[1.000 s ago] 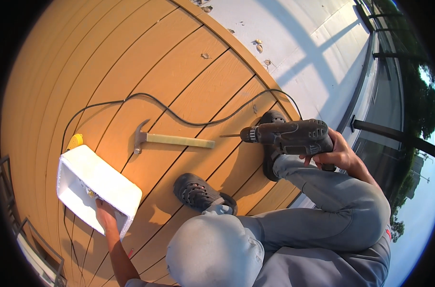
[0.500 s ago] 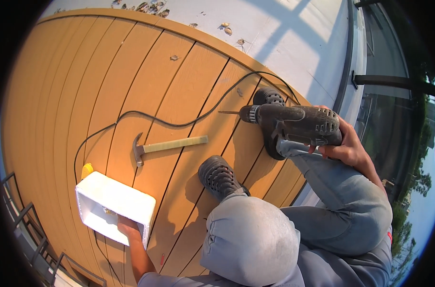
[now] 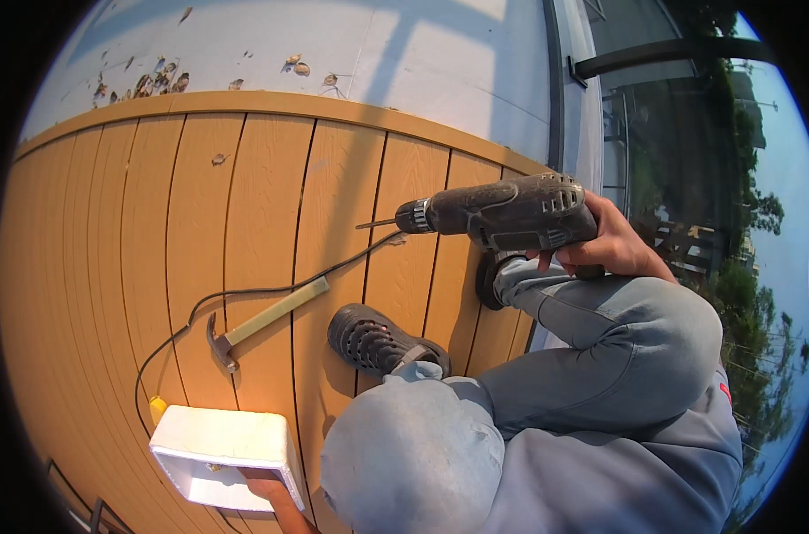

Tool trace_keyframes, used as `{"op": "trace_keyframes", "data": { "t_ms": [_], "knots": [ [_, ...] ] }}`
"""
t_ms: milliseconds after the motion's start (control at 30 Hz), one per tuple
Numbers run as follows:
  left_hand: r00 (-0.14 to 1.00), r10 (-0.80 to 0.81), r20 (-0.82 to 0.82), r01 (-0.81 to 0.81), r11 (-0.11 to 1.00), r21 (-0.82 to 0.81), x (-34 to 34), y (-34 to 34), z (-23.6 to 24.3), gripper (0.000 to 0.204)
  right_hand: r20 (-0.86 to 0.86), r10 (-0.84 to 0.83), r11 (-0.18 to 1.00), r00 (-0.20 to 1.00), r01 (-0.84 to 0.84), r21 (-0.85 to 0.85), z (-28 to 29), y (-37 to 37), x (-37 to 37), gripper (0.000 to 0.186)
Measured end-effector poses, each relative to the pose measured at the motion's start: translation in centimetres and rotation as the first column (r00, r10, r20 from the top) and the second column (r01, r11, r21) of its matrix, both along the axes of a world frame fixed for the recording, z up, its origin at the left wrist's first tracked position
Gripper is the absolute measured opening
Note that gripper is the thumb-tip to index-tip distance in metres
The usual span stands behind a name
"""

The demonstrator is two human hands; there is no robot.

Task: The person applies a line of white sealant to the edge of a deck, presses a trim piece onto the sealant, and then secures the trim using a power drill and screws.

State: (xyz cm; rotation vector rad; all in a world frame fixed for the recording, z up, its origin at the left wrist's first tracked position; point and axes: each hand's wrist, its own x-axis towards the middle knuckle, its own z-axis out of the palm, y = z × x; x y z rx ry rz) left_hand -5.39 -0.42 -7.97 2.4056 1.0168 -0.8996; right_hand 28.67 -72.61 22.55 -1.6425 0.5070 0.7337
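My right hand (image 3: 620, 233) is closed around the handle of a dark, dusty power drill (image 3: 511, 212). A thin bit (image 3: 375, 223) in its chuck points left above the deck. My left hand (image 3: 264, 485) reaches into a white foam box (image 3: 222, 432) lying on its side at the lower left. The box wall hides its fingers. Beside that hand, a small brass-coloured piece (image 3: 214, 467) shows inside the box. Between box and drill lies a claw hammer (image 3: 275, 313) with a pale handle, touched by neither hand.
A black cord (image 3: 244, 291) snakes over the plank deck (image 3: 262, 196), past the hammer to a yellow piece (image 3: 158, 408) by the box. My shoe (image 3: 373, 340) and bent knees are close to the drill. Dry leaves (image 3: 159, 78) litter the pale floor beyond; glass panels stand right.
The view has shifted, so box and hammer appear lower. The drill, still in my right hand, has moved farther from me relative to the hammer. My left hand stays in the box.
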Motion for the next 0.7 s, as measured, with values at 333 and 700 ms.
{"op": "trace_keyframes", "data": {
  "t_ms": [333,700],
  "knots": [
    [0.967,0.238,0.094,-0.241,0.970,0.023,7.9,-4.6,-2.1,0.042,-0.073,0.195,0.959,0.978,-0.174,0.222,-3.0,-1.6,2.4,0.081],
    [0.973,0.209,0.094,-0.213,0.977,0.032,10.3,-5.1,-1.8,0.041,-0.127,0.471,0.879,0.873,-0.452,0.154,-4.8,-3.3,3.3,0.087]
  ]
}}
